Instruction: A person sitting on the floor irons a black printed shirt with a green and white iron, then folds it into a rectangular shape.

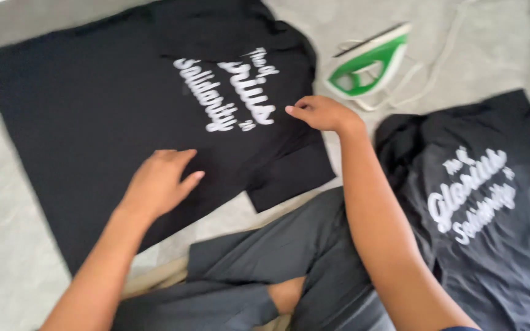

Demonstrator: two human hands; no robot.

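Head view: motion-blurred black T-shirt (pixel 111 104), iron (pixel 369 64)

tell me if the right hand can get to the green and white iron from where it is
Probably yes: the right hand rests on the black shirt, and only bare grey surface lies between it and the iron just beyond.

Pale grey carpeted floor (pixel 7 245), soft even daylight

Both hands, left hand (pixel 157 184) and right hand (pixel 320 113), apparently flat on black shirt (pixel 93 116).
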